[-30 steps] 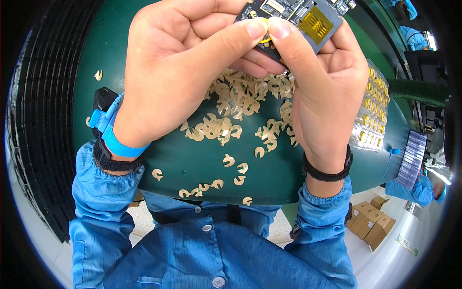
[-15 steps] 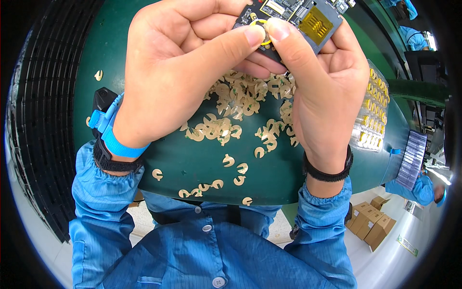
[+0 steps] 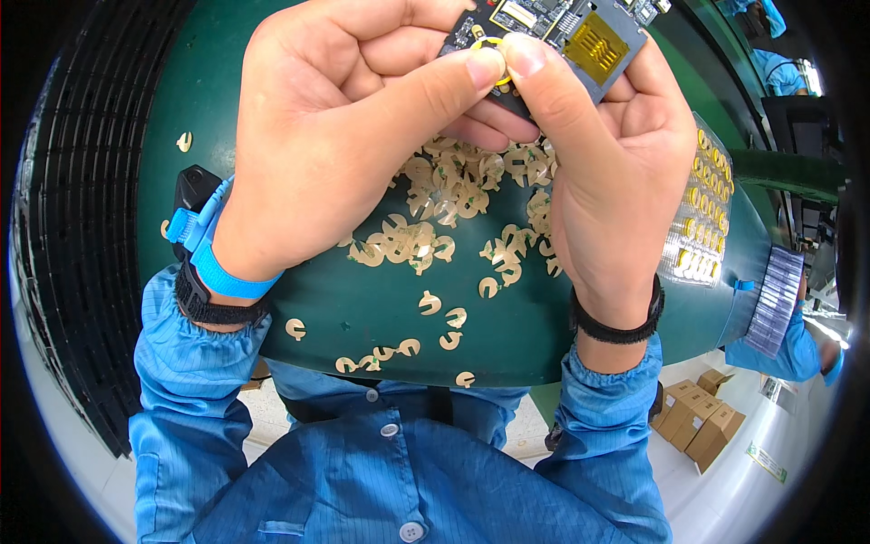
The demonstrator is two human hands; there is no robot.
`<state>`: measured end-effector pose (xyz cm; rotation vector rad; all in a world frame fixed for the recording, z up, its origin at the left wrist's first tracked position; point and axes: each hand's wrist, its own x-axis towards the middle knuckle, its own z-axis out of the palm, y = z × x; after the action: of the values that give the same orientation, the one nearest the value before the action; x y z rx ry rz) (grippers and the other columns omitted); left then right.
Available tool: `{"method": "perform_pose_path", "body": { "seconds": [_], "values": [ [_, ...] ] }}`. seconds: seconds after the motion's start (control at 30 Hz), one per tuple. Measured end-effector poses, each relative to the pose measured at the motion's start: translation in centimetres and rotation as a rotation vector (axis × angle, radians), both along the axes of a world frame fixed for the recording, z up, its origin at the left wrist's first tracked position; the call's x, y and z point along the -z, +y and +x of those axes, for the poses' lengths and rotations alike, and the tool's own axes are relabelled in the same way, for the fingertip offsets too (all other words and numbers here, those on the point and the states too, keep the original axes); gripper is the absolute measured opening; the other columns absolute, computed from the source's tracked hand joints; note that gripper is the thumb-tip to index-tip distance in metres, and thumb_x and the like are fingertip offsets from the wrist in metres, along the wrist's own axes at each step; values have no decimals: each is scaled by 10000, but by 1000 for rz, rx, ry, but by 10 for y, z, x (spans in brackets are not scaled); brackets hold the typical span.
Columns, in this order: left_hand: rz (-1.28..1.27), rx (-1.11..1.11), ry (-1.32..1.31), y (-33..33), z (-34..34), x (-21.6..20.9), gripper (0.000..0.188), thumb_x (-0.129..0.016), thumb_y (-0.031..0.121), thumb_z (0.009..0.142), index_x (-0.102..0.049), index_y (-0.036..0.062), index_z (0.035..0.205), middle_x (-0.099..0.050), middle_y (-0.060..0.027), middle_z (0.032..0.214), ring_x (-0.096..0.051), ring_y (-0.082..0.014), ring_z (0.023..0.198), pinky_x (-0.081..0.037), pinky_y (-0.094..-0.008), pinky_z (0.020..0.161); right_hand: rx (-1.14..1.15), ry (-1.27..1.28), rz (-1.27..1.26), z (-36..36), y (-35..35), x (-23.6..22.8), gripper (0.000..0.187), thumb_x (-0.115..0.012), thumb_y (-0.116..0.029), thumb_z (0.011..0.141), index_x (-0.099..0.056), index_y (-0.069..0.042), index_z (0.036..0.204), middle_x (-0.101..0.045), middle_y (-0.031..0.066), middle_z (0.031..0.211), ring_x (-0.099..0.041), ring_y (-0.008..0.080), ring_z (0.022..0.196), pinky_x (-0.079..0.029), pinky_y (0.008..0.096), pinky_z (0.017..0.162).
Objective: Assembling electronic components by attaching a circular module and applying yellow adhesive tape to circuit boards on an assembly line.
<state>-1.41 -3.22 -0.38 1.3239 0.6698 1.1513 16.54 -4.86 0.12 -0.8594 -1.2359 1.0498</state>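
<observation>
Both hands hold a black circuit board [image 3: 555, 20] at the top of the view, raised above the green table mat [image 3: 362, 313]. My left hand [image 3: 335, 127] is closed on its left side, and its thumb tip presses a coin cell with a yellow rim [image 3: 504, 80] against the board. From the right, my right hand [image 3: 616, 145] grips the board, its thumb tip against the same cell's edge. The thumbs cover most of the cell. A gold contact patch [image 3: 594, 47] shows on the board's right part. Below the hands lie many cream slotted paper discs [image 3: 403, 243], loose and heaped.
To the right stands a clear tray of yellow-rimmed cells [image 3: 702, 213]. A stack of clear plastic trays [image 3: 776, 299] is at the table's right end. Black racks [image 3: 82, 227] line the left. Cardboard boxes [image 3: 698, 412] sit on the floor, and a co-worker's blue sleeve [image 3: 779, 354] shows behind.
My hands stay almost in place on the board; my left thumb tip shifts slightly right over the cell. At the right edge, the co-worker's arm has moved.
</observation>
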Motion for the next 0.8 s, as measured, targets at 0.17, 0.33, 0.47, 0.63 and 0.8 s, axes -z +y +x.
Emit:
{"method": "perform_pose_path", "body": {
  "seconds": [0.17, 0.33, 0.47, 0.63, 0.8],
  "values": [
    [-4, -2, -23, -1, 0, 0, 225, -592, 32, 1029, -611, -77, 1225, -760, -167, 1062, -766, -229, 902, -655, -349, 790, 3, 4, 2, 0, 1, 0, 228, -679, -18, 991, -651, 67, 1201, -731, 108, 1071, -685, 109, 931, -540, 236, 830],
    [-27, 18, -16, 1, -1, 0, 229, -590, 40, 1028, -613, -72, 1227, -757, -178, 1073, -767, -241, 899, -655, -365, 797, 6, 5, 10, 0, 2, -1, 230, -679, -20, 992, -649, 67, 1204, -731, 109, 1073, -686, 110, 934, -541, 238, 834],
    [-21, 5, -31, 1, 0, -1, 238, -594, 61, 1028, -614, -70, 1226, -753, -184, 1080, -771, -269, 906, -657, -377, 789, 14, 3, 15, 0, 1, -2, 231, -678, -21, 993, -648, 66, 1205, -731, 109, 1075, -686, 110, 937, -541, 239, 837],
    [-94, -2, -117, 1, 2, 0, 236, -603, 86, 1024, -623, -63, 1206, -750, -184, 1076, -778, -312, 900, -660, -367, 757, 19, 4, 18, 1, 1, -3, 233, -677, -23, 995, -647, 66, 1208, -731, 110, 1077, -687, 111, 941, -542, 240, 842],
    [-91, -34, -50, 1, 1, -3, 219, -606, 96, 1025, -630, -56, 1180, -752, -180, 1061, -780, -300, 870, -656, -348, 733, 21, 9, 21, -1, 1, -2, 234, -676, -25, 996, -645, 65, 1210, -732, 110, 1080, -687, 112, 944, -542, 241, 846]
  ]
}}
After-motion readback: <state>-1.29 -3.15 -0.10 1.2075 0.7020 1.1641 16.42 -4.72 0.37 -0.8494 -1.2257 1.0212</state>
